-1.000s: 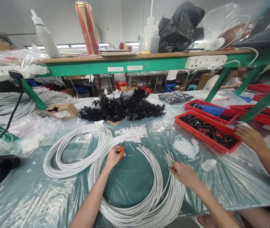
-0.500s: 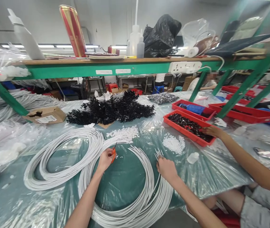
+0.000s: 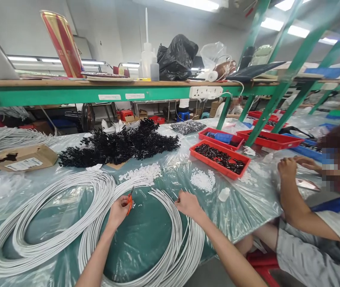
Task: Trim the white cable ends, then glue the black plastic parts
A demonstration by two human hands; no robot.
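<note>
My left hand (image 3: 117,211) is closed round small orange-handled scissors (image 3: 130,200), blades pointing up toward the cut ends of a white cable coil (image 3: 170,247). My right hand (image 3: 188,204) rests on the same coil's other loose ends, fingers curled and pinching at the cable tips. A second white cable coil (image 3: 47,215) lies to the left. Small heaps of white cut bits (image 3: 141,172) lie just beyond my hands.
A black pile of parts (image 3: 118,145) sits mid-table, a cardboard box (image 3: 20,158) at left, and red trays (image 3: 220,158) of dark parts at right. A co-worker's hands (image 3: 289,167) rest at the right. A green shelf (image 3: 98,93) spans overhead with bottles and bags.
The view has swung to the right, bringing the seated co-worker into sight. Their hand has left the red tray. My hands stay on the coil with the scissors.
</note>
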